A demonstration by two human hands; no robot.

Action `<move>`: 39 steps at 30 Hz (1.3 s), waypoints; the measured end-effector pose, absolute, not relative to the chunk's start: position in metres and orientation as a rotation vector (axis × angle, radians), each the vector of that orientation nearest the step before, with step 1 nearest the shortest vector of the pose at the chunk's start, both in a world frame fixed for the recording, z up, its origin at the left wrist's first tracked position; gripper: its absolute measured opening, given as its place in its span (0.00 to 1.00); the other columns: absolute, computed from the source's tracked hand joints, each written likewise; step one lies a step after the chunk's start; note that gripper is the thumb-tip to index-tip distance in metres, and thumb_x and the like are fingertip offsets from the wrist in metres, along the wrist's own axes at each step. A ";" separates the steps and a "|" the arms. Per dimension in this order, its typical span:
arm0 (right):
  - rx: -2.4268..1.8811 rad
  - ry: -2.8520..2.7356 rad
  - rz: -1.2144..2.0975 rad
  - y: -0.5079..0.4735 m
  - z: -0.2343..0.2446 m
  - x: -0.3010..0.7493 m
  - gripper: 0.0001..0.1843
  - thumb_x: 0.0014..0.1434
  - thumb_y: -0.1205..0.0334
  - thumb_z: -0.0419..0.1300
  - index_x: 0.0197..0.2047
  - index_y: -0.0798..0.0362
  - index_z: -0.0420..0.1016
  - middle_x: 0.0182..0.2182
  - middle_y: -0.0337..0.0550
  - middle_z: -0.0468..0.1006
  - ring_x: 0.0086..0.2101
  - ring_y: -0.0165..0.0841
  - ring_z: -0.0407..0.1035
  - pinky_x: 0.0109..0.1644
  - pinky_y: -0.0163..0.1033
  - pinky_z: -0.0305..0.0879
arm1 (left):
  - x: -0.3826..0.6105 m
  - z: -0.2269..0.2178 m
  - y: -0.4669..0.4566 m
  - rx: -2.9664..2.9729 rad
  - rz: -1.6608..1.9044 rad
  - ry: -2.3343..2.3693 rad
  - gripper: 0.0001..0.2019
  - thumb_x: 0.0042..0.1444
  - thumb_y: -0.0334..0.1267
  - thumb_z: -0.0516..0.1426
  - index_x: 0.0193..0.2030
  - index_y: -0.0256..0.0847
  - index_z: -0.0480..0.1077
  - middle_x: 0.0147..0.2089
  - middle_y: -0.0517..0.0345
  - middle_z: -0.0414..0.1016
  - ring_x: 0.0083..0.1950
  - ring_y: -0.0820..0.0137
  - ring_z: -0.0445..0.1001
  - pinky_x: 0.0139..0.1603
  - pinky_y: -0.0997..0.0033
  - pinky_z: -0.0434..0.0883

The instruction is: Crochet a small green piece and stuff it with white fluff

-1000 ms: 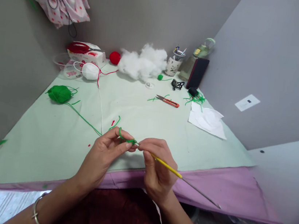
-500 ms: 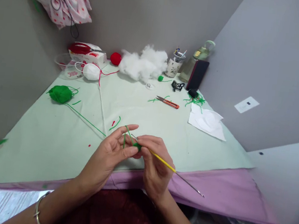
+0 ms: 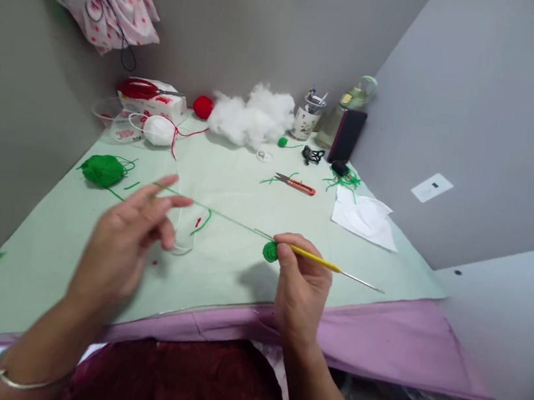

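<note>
In my right hand (image 3: 305,280) is a crochet hook (image 3: 313,256) with a yellow grip and metal ends, pinched between thumb and fingers. A small round green crocheted piece (image 3: 271,251) sits against those fingertips, just under the hook's left end. Taut green yarn (image 3: 228,217) runs leftward from it to my left hand (image 3: 127,234), which is slightly blurred. The yarn passes over the fingers there, some of them stretched and some curled, and the hand holds it under tension. Toward the back left lies the green yarn ball (image 3: 102,170), its strand leading toward my left hand.
Farther back are a white yarn ball (image 3: 159,130), a red yarn ball (image 3: 203,107), white stuffing (image 3: 252,118), a pen cup (image 3: 306,120) and a bottle (image 3: 335,120) behind a phone (image 3: 347,137). Orange snips (image 3: 298,186), a black hair clip (image 3: 313,155) and white paper (image 3: 365,219) lie toward the right.
My hands have moved apart: the left went left and up, drawing the green yarn into a long taut line. My right hand shifted right with the hook, and the green piece now shows.
</note>
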State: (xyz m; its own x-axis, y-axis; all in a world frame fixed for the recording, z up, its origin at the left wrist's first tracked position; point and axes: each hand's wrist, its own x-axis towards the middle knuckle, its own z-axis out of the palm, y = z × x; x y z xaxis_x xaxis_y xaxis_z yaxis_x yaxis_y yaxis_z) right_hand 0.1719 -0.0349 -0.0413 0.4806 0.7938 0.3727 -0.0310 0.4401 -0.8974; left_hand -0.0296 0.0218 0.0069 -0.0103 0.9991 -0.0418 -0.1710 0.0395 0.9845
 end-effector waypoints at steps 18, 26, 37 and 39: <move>-0.935 -1.047 0.815 -0.047 -0.029 0.159 0.08 0.62 0.66 0.71 0.39 0.41 0.88 0.32 0.35 0.83 0.33 0.26 0.75 0.36 0.32 0.72 | -0.004 0.003 0.021 1.085 0.788 0.613 0.31 0.62 0.69 0.57 0.24 0.43 0.63 0.24 0.67 0.56 0.23 0.75 0.53 0.33 0.66 0.76; -0.964 -1.085 0.733 -0.045 -0.033 0.162 0.10 0.64 0.68 0.69 0.41 0.42 0.88 0.33 0.36 0.82 0.34 0.28 0.76 0.37 0.34 0.73 | -0.025 0.033 0.020 0.861 1.398 0.570 0.30 0.71 0.63 0.49 0.25 0.46 0.71 0.37 0.59 0.78 0.46 0.66 0.79 0.60 0.60 0.79; -0.992 -1.214 0.675 -0.049 -0.032 0.162 0.12 0.66 0.71 0.66 0.45 0.43 0.85 0.38 0.37 0.83 0.40 0.29 0.77 0.44 0.34 0.74 | -0.004 -0.021 0.002 1.531 0.897 0.923 0.22 0.62 0.47 0.66 0.62 0.48 0.78 0.53 0.53 0.81 0.58 0.57 0.76 0.65 0.52 0.71; -1.008 -1.219 0.672 -0.048 -0.033 0.162 0.12 0.66 0.71 0.66 0.45 0.43 0.85 0.40 0.38 0.82 0.42 0.29 0.77 0.46 0.34 0.74 | 0.001 -0.019 -0.002 1.268 0.887 0.869 0.24 0.61 0.45 0.68 0.63 0.49 0.77 0.45 0.58 0.79 0.48 0.65 0.77 0.55 0.63 0.75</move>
State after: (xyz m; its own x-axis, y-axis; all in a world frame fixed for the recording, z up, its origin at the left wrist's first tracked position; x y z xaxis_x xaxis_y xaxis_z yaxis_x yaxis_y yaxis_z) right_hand 0.1623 -0.0485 -0.0330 0.2474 0.8640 0.4386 0.0907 0.4300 -0.8983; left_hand 0.0011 -0.0023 -0.0189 0.4111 0.9102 -0.0507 -0.0686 0.0864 0.9939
